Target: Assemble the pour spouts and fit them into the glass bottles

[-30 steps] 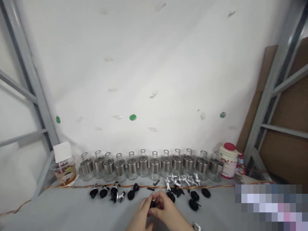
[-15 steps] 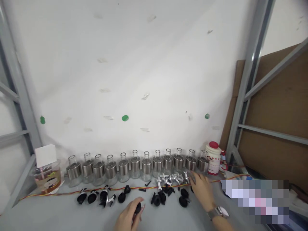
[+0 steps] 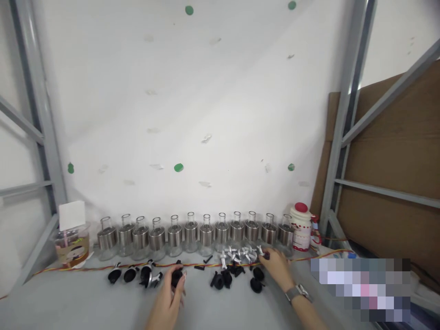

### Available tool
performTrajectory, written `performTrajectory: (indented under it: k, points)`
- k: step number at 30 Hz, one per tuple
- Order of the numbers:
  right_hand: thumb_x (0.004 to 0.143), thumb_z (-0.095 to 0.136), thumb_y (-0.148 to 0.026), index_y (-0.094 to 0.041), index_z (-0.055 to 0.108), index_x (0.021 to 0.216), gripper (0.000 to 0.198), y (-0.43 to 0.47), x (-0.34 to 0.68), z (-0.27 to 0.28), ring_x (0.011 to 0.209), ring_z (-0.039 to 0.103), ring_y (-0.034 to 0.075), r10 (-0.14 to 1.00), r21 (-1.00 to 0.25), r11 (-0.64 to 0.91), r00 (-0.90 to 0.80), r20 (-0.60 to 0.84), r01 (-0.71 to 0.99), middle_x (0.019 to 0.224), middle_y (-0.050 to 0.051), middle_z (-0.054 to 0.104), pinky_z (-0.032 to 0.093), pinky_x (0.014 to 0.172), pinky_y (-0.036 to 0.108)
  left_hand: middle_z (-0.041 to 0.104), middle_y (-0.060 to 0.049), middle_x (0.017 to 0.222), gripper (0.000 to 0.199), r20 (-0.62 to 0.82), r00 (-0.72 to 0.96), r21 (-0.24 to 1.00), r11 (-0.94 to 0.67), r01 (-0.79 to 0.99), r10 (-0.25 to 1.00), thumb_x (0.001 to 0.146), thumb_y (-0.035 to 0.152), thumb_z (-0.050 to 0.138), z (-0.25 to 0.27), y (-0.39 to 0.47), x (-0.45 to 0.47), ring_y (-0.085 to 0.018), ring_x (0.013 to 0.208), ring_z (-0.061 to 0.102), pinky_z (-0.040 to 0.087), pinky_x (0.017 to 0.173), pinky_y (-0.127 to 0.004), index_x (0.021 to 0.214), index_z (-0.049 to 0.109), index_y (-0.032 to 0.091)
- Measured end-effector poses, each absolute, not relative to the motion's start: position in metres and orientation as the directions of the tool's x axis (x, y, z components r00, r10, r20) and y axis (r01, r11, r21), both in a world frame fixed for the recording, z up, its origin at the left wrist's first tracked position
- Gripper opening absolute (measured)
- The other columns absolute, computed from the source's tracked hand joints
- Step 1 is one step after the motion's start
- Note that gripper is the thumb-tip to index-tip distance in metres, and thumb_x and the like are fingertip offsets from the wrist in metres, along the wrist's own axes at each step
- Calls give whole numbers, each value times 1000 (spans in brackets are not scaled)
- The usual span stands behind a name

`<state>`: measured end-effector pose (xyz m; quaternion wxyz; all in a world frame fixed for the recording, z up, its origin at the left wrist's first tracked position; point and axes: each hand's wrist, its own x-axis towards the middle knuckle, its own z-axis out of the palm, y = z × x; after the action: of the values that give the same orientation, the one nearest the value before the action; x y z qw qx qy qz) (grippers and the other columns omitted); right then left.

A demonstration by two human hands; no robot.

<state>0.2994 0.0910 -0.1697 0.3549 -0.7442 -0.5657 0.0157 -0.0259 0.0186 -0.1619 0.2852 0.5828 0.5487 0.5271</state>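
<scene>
My left hand is curled around a black rounded cap, low at the centre-left of the grey table. Part of the cap is covered by the fingers. My right hand, with a watch at the wrist, has its fingertips closed at a small silver fitting on the right of a pile of silver fittings. Something dark shows between those fingers, too small to name. Black caps lie just below that hand, and more black pieces sit further left.
Glass bottles with metal bands stand in a row along the wall. Black-and-silver caps lie at left. A twisted red-yellow wire crosses the table. A plastic cup and a white jar with a red lid flank the bottles.
My left hand has moved left and up with the black cap, over where other black pieces lay. My right hand's fingers have closed in on the silver fitting. The view has shifted slightly.
</scene>
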Motion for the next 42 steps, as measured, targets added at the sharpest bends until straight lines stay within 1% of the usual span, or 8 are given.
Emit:
performTrajectory:
  k: [5,9,13,17,24,28,37,42]
  points:
    - [62,55,-26,-13,63,83,25,92,303,-159,89,55,30,827,-746,22,407,387,665,87,13,64,38,82,42,59,-7,89,43,351,-104,901,-306,307,930,71,54,52,-169,24,-24,-20,75,59,49,55,-27,92,56,17]
    - [70,52,-40,-13,59,97,38,86,286,-139,92,56,25,839,-890,172,411,357,423,100,13,62,44,79,36,60,-7,94,49,383,-23,874,-354,332,924,70,40,60,-177,18,-18,-18,78,60,49,71,-29,113,52,17]
    - [69,63,-40,-18,63,95,34,60,243,-124,81,60,20,959,-966,233,191,210,-108,90,6,65,48,69,30,62,-8,97,42,356,112,881,-374,289,928,70,27,61,-173,8,-14,-18,86,60,49,76,-27,110,56,16]
    - [62,74,-30,-21,67,81,23,30,200,-123,77,60,16,998,-830,12,-40,42,-558,82,2,66,45,73,28,62,-7,99,32,390,187,866,-428,259,902,72,27,61,-159,2,-13,-18,88,59,51,73,-25,103,61,20]
    - [61,72,-43,-17,66,69,28,10,174,-130,60,50,13,990,-955,140,70,126,-260,66,1,62,38,55,23,66,-3,79,40,303,104,927,-318,200,947,61,28,72,-167,-2,-10,-14,65,59,49,59,-19,98,61,17]
    - [69,64,-49,-18,58,72,32,-1,164,-132,44,39,7,982,-964,169,-46,182,-206,59,-3,53,31,42,20,65,-3,74,33,230,166,952,-257,165,959,60,29,72,-168,-6,-6,-14,63,57,48,58,-19,89,63,16]
    - [76,57,-48,-20,45,74,31,-12,155,-137,50,48,10,923,-935,174,-279,264,-308,59,-3,53,39,50,23,60,-7,86,35,256,238,940,-299,166,937,70,35,62,-152,-9,-12,-17,76,59,48,65,-22,101,63,17]
    - [79,54,-47,-20,43,78,30,-11,157,-139,53,50,11,903,-951,175,-343,257,-254,60,-2,56,40,55,25,54,-2,60,41,304,135,862,-333,383,943,85,46,36,-154,-14,-5,-15,59,55,44,59,-23,66,58,17]
